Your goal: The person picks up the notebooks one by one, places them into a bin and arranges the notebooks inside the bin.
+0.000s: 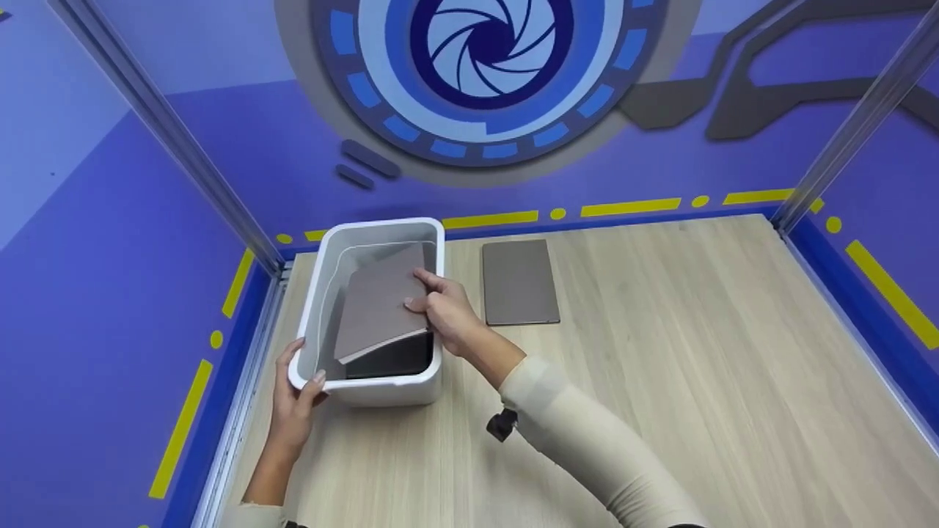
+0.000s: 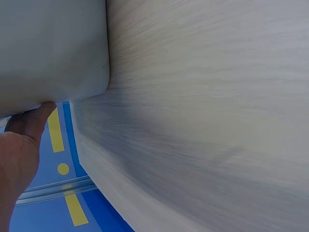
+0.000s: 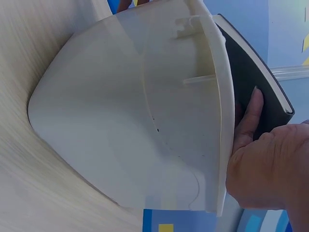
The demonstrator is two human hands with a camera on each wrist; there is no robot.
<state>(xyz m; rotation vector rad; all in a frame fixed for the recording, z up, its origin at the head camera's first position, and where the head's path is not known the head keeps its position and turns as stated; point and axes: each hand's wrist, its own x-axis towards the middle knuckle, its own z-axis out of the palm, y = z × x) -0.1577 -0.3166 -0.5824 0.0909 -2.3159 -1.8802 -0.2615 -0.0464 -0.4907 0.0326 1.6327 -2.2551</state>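
Observation:
A white plastic bin [image 1: 389, 394] stands at the left of the table. My left hand [image 1: 293, 411] grips its front left corner, with fingers and thumb at the rim. In my right hand [image 1: 449, 315] is a grey-brown notebook [image 1: 381, 304], pinched by its right edge and tilted within the mouth of the bin. Beneath it, a black flat surface [image 1: 389, 358] shows inside the bin, mostly hidden by the notebook. From the right wrist, the notebook's dark cover [image 3: 244, 63] and pale page edges rise past the bin's rim, with fingers against the cover.
Another grey-brown notebook [image 1: 519, 282] lies flat on the wood-look table [image 1: 660, 352], right of the bin. Blue-purple printed walls [image 1: 631, 169] close off the back and sides, with metal posts [image 1: 169, 125] at the corners. The bin stands near the back left corner.

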